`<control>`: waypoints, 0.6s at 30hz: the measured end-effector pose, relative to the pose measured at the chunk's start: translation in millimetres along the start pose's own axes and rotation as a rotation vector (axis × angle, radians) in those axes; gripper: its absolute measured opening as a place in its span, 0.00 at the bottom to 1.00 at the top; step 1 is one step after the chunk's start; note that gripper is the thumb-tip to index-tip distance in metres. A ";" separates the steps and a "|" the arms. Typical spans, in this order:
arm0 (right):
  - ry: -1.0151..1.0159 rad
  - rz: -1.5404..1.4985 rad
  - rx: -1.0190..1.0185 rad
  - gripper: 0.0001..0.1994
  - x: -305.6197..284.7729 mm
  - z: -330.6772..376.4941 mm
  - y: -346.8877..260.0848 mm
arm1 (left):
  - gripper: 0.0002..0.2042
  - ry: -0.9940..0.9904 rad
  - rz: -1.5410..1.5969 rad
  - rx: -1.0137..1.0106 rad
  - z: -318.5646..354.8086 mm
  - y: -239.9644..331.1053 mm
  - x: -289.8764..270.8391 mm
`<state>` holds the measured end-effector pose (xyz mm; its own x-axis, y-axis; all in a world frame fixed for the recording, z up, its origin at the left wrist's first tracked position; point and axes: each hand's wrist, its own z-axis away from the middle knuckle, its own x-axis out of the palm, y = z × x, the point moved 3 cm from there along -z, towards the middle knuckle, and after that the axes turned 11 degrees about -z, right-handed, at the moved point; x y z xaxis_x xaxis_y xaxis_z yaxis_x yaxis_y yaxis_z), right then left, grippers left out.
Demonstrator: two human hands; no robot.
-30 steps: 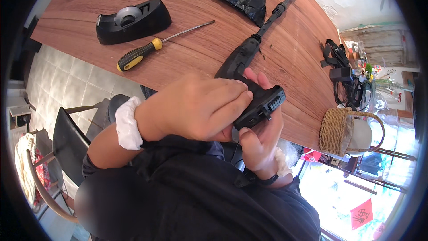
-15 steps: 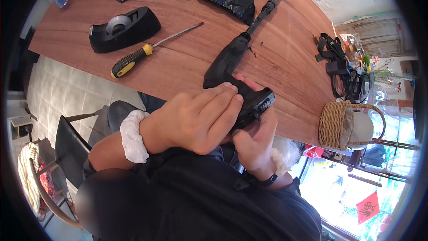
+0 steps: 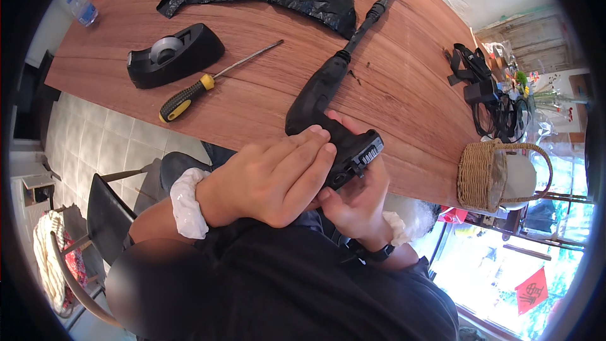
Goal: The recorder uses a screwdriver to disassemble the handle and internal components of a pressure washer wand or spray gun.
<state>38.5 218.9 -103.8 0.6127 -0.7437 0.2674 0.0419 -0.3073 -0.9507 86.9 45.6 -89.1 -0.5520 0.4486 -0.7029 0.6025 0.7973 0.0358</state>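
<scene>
A clear plastic bottle (image 3: 82,9) with a blue label stands at the table's far-left corner.

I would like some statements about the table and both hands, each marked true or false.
1. Both hands grip the black tool's handle end. True: left hand on top, right hand beneath.
2. The screwdriver is in the left hand. False: it lies on the table, untouched.
3. The tape dispenser lies beside the screwdriver. True.
4. The wicker basket stands at the table's left end. False: it is at the right edge.
5. The tool's thin rod points toward the person. False: it points away.
</scene>
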 end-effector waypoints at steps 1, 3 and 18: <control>0.017 0.016 0.000 0.46 0.3 1.0 0.2 | 0.26 0.001 0.004 0.005 0.1 1.9 2.0; 0.038 0.033 -0.001 0.45 3.1 2.3 1.0 | 0.25 0.035 -0.035 0.001 0.9 5.2 5.9; 0.144 0.086 -0.011 0.43 2.5 5.2 2.3 | 0.31 -0.205 0.346 0.060 -23.2 -33.0 -9.5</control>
<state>44.3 219.5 -106.1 0.4939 -0.8448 0.2057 -0.0146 -0.2446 -0.9695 58.9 24.4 -67.1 -0.1879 0.5921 -0.7836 0.7688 0.5852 0.2578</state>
